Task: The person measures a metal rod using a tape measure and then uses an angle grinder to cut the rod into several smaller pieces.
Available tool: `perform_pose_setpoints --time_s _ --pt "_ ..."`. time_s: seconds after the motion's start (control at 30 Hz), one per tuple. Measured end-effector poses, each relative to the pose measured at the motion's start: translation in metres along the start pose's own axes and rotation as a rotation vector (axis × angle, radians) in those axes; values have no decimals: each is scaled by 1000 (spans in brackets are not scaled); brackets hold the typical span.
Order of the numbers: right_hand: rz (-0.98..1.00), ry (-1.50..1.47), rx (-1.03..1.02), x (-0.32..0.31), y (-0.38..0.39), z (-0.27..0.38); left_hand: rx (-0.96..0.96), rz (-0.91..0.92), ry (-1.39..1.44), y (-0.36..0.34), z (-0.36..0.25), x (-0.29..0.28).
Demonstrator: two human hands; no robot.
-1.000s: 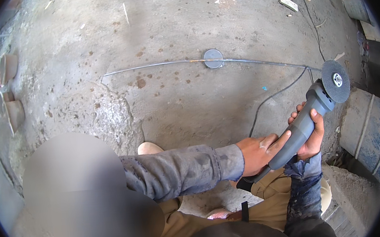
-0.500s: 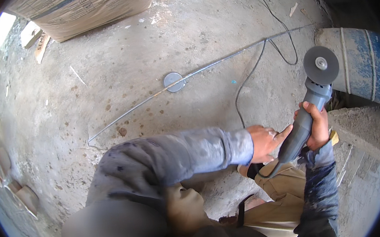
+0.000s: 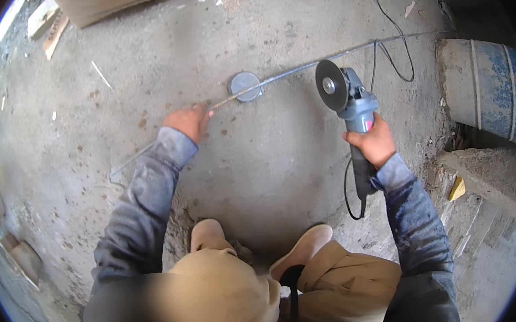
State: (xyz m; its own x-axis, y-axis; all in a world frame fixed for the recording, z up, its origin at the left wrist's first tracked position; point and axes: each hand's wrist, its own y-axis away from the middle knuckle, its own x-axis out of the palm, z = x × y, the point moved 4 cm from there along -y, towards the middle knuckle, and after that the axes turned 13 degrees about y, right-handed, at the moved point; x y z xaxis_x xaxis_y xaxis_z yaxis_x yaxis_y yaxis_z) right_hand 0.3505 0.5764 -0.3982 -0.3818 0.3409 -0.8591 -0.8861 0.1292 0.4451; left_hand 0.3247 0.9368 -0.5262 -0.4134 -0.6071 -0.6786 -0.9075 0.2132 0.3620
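Note:
My right hand [image 3: 375,142] is wrapped around the body of a grey angle grinder [image 3: 359,110]. The grinder's dark cutting disc [image 3: 339,92] stands just below the long metal rod [image 3: 290,72], apart from it, and a black cord loops from its rear end. Further left, my left hand [image 3: 187,123] has its fingers closed on the rod, which runs slantwise across the concrete floor. Between the two hands, the rod rests across a round grey disc-shaped piece [image 3: 245,83]. How the fingers wrap beneath the rod is hidden.
A blue and white drum [image 3: 490,88] lies at the right beside a concrete block [image 3: 486,175]. Cord loops [image 3: 406,65] cross the rod at the far right. A large wrapped package [image 3: 103,4] sits at the far left, curved pieces [image 3: 24,258] at the near left.
My left hand has left the grinder's side and reached left to the rod. My right hand has carried the grinder left and turned its disc toward the rod.

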Motion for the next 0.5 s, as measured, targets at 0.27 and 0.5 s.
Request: perform_pose_setpoints --time_s 0.27,0.5 --pt "-15 61 -89 25 -13 42 -4 -112 3 -1 -5 -7" --pt "-32 23 -58 55 -20 52 -24 -98 39 -3 -3 -8"
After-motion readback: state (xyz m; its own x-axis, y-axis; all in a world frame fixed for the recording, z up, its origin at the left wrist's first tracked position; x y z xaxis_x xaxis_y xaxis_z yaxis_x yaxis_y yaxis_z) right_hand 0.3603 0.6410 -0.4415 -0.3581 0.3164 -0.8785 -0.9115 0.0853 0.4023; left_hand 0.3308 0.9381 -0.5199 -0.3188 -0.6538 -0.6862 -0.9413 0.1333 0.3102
